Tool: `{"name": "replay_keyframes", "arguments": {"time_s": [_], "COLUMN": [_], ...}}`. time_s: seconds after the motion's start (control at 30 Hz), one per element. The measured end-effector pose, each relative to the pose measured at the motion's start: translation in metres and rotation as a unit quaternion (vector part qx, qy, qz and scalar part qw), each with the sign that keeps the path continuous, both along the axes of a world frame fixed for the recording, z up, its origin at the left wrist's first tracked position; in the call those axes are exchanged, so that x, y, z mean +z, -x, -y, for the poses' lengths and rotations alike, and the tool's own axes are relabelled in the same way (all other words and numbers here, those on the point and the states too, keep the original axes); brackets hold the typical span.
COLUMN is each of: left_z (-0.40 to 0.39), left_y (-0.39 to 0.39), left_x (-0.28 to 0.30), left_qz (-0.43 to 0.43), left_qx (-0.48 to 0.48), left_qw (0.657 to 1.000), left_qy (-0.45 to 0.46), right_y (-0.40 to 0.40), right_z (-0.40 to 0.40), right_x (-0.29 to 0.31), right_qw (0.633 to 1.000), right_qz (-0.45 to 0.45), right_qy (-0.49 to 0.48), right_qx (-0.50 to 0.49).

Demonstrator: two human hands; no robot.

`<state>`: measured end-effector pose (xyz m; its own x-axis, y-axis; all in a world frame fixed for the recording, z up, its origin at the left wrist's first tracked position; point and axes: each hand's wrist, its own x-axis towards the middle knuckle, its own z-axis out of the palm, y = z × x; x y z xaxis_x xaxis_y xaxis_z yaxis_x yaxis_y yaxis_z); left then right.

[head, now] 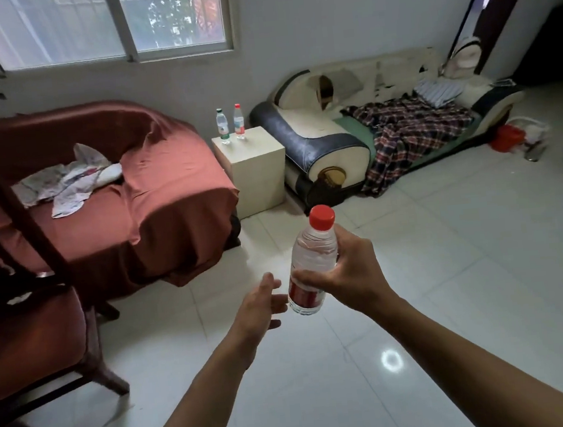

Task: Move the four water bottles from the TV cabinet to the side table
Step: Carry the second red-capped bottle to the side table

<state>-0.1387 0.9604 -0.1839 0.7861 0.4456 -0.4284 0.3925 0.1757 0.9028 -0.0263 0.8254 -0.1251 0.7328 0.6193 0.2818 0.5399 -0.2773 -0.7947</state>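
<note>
Above the tiled floor (450,266), mid-room: right hand (344,276) wrapped around a red-capped bottle (312,265), held tilted, cap up. Left hand (258,305) empty, fingers spread, just beside the bottle's base, not touching. On the side table (255,171), well apart: green-capped bottle (222,126) and second red-capped bottle (238,121), upright, side by side.

red-capped bottle (309,269) held, seemingly upright
</note>
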Motion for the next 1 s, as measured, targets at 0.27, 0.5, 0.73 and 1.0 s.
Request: {"name": "replay_keyframes", "arguments": {"time_s": [0.27, 0.5, 0.73, 1.0], "left_z": [-0.063, -0.116, -0.161, -0.227], "left_y": [-0.14, -0.292, -0.421, -0.538], "left_x": [-0.003, -0.001, 0.013, 0.007], "left_qz": [-0.013, -0.023, -0.028, -0.01], "left_qx": [-0.041, -0.007, 0.016, 0.014], "left_qw": [0.999, 0.999, 0.999, 1.0], "left_qy": [-0.008, -0.021, -0.013, 0.007], "right_y": [-0.129, -0.279, -0.411, -0.529], "right_z": [-0.054, -0.108, -0.152, -0.217], "right_x": [-0.007, -0.011, 0.006, 0.008], "right_qw": [0.999, 0.998, 0.999, 0.999], "right_qz": [-0.003, -0.011, -0.014, -0.004], "right_qy": [-0.011, -0.029, -0.022, -0.013], "right_qx": [-0.049, -0.045, -0.045, -0.052]}}
